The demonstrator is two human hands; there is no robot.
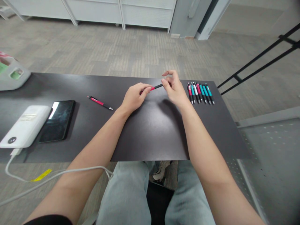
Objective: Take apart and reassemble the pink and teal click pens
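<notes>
A red ballpoint pen with a black grip (156,87) is held above the far part of the dark table. My left hand (136,96) is closed around its red end, which the fingers partly hide. At the black grip end, the thumb and a finger of my right hand (173,89) pinch the tip, while its upper fingers are loosely bent. The tip itself is hidden by the right hand. Another red pen (100,102) lies at a slant on the table, left of my left hand. Right of my right hand, several red, teal and white pens (200,93) lie side by side in a row.
On the left of the table (150,137) lie a black phone (58,120) and a white power bank (27,125). A white cable (70,171) runs from the power bank across my left forearm. A white-and-green container (14,73) stands at the far left.
</notes>
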